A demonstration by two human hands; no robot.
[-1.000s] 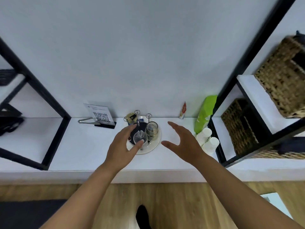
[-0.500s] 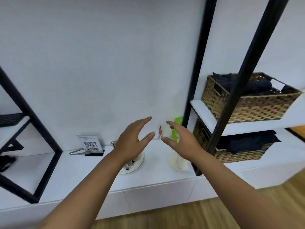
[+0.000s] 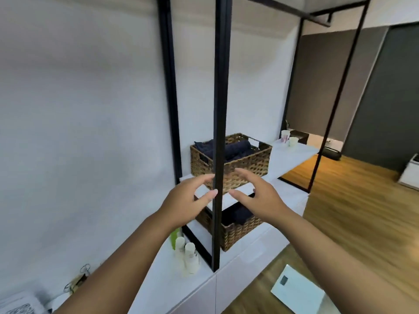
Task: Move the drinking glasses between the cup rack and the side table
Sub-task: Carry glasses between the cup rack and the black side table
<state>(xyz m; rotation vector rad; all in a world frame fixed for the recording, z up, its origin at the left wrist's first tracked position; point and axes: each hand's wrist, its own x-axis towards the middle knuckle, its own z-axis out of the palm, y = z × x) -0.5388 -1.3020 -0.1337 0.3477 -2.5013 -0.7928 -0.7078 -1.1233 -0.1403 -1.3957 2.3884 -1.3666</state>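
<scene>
Cup rack: bottom left, blurred, partly hidden by left forearm; glasses not discernible.
Left hand: fingers spread, empty.
Black post: crosses baskets.
Right hand: fingers spread, empty.
Scale: cut by frame edge.

A black metal shelf frame stands against a white wall beyond the hands, wicker baskets on its shelves; wooden floor stretches right.

Your left hand and right hand are bare; both forearms are uncovered, with no sleeves, rings or watch showing.
</scene>
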